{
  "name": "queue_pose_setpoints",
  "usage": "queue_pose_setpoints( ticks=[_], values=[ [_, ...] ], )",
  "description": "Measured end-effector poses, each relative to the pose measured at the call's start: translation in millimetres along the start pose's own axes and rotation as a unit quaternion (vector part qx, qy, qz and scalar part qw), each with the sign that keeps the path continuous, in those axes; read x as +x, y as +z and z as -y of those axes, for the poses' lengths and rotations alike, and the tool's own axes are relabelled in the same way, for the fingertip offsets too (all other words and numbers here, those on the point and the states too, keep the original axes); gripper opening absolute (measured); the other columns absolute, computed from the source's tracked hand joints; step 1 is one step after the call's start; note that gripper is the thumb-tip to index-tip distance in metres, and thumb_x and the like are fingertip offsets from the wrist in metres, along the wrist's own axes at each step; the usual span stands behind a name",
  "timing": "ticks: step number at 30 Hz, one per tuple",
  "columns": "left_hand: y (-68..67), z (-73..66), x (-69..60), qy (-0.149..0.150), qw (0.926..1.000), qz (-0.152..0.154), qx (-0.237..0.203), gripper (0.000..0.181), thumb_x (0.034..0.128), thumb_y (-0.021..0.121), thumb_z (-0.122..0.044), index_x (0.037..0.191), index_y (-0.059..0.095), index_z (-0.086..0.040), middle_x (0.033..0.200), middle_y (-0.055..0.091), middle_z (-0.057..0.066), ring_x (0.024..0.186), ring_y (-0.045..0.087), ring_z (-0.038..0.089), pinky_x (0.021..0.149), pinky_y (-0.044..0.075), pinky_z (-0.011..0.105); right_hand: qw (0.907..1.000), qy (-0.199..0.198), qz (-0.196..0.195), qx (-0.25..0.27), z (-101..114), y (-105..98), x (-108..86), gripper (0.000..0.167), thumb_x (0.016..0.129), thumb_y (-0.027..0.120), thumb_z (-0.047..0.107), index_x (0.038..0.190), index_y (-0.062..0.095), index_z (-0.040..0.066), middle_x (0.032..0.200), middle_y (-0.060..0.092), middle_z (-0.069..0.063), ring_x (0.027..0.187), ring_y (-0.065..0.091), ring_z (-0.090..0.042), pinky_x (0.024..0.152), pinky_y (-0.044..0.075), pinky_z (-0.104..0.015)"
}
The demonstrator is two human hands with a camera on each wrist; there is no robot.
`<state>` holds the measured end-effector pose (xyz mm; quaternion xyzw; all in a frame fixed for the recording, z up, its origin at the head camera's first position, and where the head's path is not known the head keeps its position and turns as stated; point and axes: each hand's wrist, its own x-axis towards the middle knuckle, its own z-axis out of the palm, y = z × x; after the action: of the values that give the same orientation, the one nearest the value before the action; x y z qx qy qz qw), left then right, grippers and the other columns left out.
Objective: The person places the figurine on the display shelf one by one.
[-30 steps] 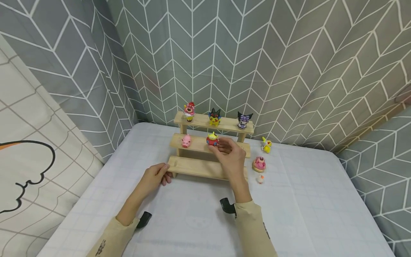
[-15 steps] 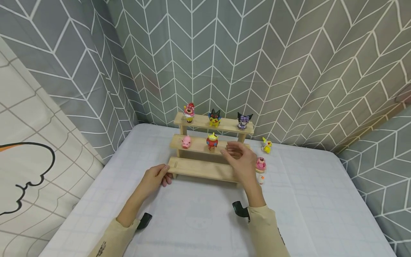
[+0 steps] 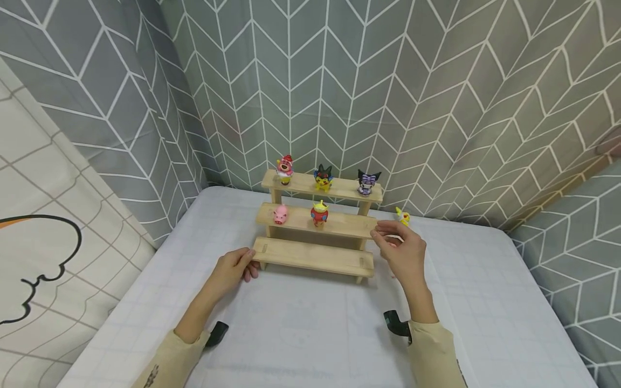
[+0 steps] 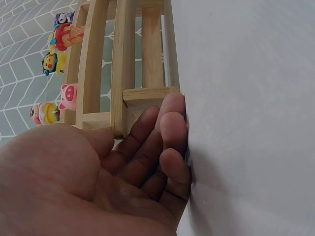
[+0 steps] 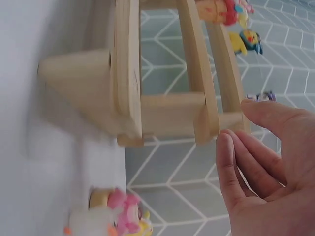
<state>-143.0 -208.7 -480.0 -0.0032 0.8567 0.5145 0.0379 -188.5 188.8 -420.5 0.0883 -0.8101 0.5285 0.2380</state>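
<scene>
A three-tier wooden display stand (image 3: 312,254) stands on the white-covered table. My left hand (image 3: 236,267) grips the left end of its lowest board, thumb on top and fingers beneath. My right hand (image 3: 404,252) holds nothing; its fingers are loosely bent, just off the stand's right side. On the middle board are a pink pig figurine (image 3: 280,214) and a red figurine with a yellow top (image 3: 319,214). The top board bears a pink bear figurine with a red hat (image 3: 284,171), a yellow-and-black one (image 3: 323,179) and a black-eared purple one (image 3: 367,182).
Right of the stand, a yellow figurine (image 3: 402,216) shows behind my right hand. A pink figurine (image 5: 125,211) and a small white one (image 5: 91,223) appear in the right wrist view, mostly hidden in the head view. A patterned curtain (image 3: 339,97) hangs behind the table.
My right hand let go of the red-and-yellow figurine on the middle board and moved right, past the stand's end. My left hand stays at the lowest board.
</scene>
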Motion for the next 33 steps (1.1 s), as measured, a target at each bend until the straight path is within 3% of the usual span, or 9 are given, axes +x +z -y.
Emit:
queue_pose_setpoints(
  ticks=[4,10,17,25,33],
  values=[
    [0.0,-0.3,0.3,-0.001,1.0,0.002,0.005,0.041,0.1151,0.046,-0.03,0.098,0.067,0.0,0.077,0.071,0.007,0.065,0.062,0.017,0.062,0.05,0.026,0.9998,0.008,-0.013,-0.009,-2.7,-7.3,0.3,0.02,0.09,0.084,0.007,0.109,0.078,0.002,0.101,0.079,-0.014,0.084,0.069,0.005,0.076,0.057,-0.012],
    [-1.8,0.7,-0.6,0.022,0.9997,0.001,0.004,0.041,0.1148,0.047,-0.029,0.096,0.067,0.001,0.075,0.071,0.008,0.064,0.062,0.017,0.06,0.05,0.025,0.9997,0.019,-0.012,-0.009,-6.0,-7.7,1.0,0.019,0.092,0.082,0.006,0.11,0.077,-0.001,0.102,0.078,-0.019,0.085,0.069,0.003,0.073,0.057,-0.013],
    [-1.5,2.0,0.3,0.023,0.9997,0.004,0.0,0.042,0.1149,0.046,-0.03,0.096,0.067,0.002,0.076,0.071,0.008,0.064,0.062,0.017,0.059,0.05,0.025,0.9982,0.025,-0.036,-0.041,-15.1,-21.5,5.8,0.016,0.094,0.079,0.006,0.109,0.078,0.0,0.101,0.08,-0.018,0.084,0.066,0.011,0.074,0.055,-0.009],
    [-1.4,-0.2,-0.9,0.012,0.9999,-0.001,-0.001,0.043,0.1149,0.046,-0.031,0.096,0.067,0.001,0.076,0.071,0.008,0.065,0.061,0.017,0.058,0.049,0.025,0.9896,0.057,-0.052,-0.121,-40.4,-41.2,15.0,0.018,0.096,0.078,0.013,0.111,0.079,0.003,0.105,0.08,-0.015,0.083,0.056,0.022,0.076,0.045,0.001],
    [0.0,0.3,-0.1,0.009,1.0,0.001,-0.003,0.042,0.1149,0.046,-0.03,0.096,0.067,0.001,0.076,0.071,0.008,0.065,0.061,0.016,0.058,0.049,0.025,0.9807,0.104,-0.044,-0.159,-69.4,-55.3,21.7,0.021,0.098,0.076,0.019,0.113,0.079,0.004,0.106,0.08,-0.018,0.075,0.051,0.026,0.073,0.043,-0.001]
  ],
)
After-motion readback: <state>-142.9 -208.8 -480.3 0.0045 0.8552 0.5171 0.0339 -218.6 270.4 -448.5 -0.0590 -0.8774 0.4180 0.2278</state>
